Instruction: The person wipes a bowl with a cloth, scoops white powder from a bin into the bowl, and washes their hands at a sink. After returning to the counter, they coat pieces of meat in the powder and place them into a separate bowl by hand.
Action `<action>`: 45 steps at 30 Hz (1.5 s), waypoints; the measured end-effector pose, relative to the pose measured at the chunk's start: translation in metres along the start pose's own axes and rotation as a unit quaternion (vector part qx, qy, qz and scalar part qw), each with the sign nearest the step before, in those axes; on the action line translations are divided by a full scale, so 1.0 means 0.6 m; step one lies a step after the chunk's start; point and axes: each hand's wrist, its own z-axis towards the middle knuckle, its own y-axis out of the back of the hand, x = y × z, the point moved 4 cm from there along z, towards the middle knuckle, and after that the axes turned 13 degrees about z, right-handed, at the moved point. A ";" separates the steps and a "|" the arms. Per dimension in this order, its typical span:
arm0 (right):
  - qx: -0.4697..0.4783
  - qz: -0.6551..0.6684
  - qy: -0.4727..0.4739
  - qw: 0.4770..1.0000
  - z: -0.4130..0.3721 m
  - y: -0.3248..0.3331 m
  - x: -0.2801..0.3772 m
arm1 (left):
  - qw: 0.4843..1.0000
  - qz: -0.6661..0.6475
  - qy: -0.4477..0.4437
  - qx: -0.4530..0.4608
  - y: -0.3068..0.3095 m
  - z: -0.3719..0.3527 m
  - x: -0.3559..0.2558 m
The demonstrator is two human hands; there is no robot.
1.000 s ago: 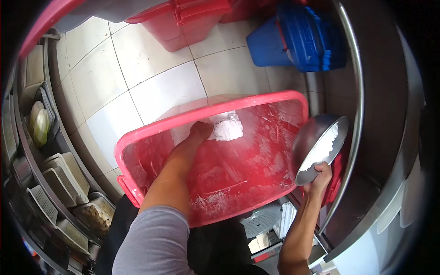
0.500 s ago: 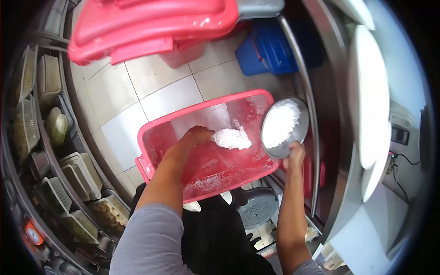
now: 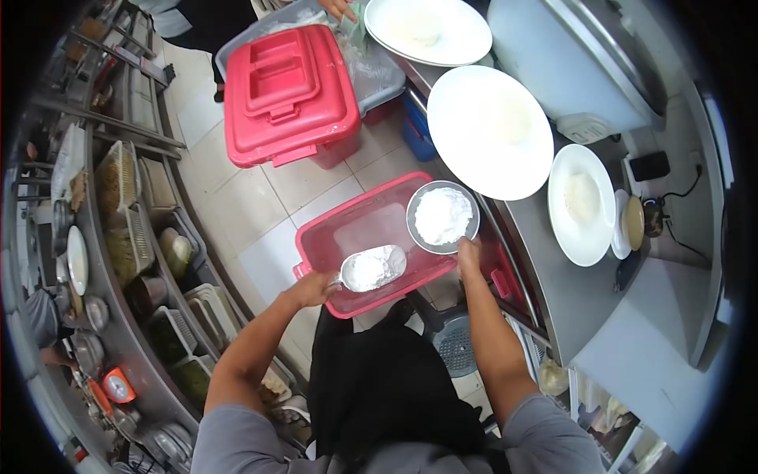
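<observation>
My left hand (image 3: pixel 313 290) is closed round the handle of a metal scoop (image 3: pixel 345 280). White powder (image 3: pixel 374 271) fills the scoop, which is over the near left part of a red plastic bin (image 3: pixel 316 231). Powder dusts the bin's inner walls. My right hand (image 3: pixel 469 254) grips the near rim of a round metal bowl (image 3: pixel 467 238). A mound of white powder (image 3: pixel 443 216) lies in the bowl, over the bin's right end. Scoop and bowl are apart.
A lidded red bin (image 3: pixel 332 91) stands on the tiles ahead. White plates (image 3: pixel 462 118) sit on the steel counter at right. Food trays (image 3: pixel 142 237) line the left shelves. A grey perforated stool (image 3: pixel 456 347) is near my legs. Another person's hand (image 3: pixel 338 8) shows at the top.
My left hand has drawn the scoop back toward me, and its metal rim now shows. The bowl has shifted left over the bin. My view has lifted, showing more counter and plates.
</observation>
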 end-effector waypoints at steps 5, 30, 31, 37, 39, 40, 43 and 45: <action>0.129 -0.087 -0.007 0.988 -0.077 -0.059 -0.044 | 0.980 -0.144 0.014 -0.134 0.067 -0.136 -0.088; 0.533 -0.094 -0.236 0.807 -0.905 -1.269 -0.137 | 0.808 -0.179 0.371 -0.421 0.628 -1.021 0.300; 0.538 -0.095 -0.236 0.804 -0.925 -1.318 -0.144 | 0.798 -0.201 0.389 -0.414 0.647 -1.039 0.331; 0.562 -0.059 -0.195 0.802 -0.992 -1.557 -0.165 | 0.712 -0.368 0.364 -0.474 0.771 -1.104 0.493; 0.555 -0.057 -0.176 0.811 -0.996 -1.616 -0.153 | 0.684 -0.410 0.334 -0.503 0.820 -1.111 0.538; 0.555 -0.064 -0.182 0.809 -0.980 -1.648 -0.164 | 0.665 -0.424 0.340 -0.512 0.845 -1.119 0.563; 0.545 -0.079 -0.185 0.814 -0.947 -1.705 -0.136 | 0.643 -0.432 0.354 -0.524 0.924 -1.143 0.645; 0.536 -0.088 -0.183 0.819 -0.914 -1.725 -0.115 | 0.643 -0.385 0.418 -0.514 0.980 -1.163 0.694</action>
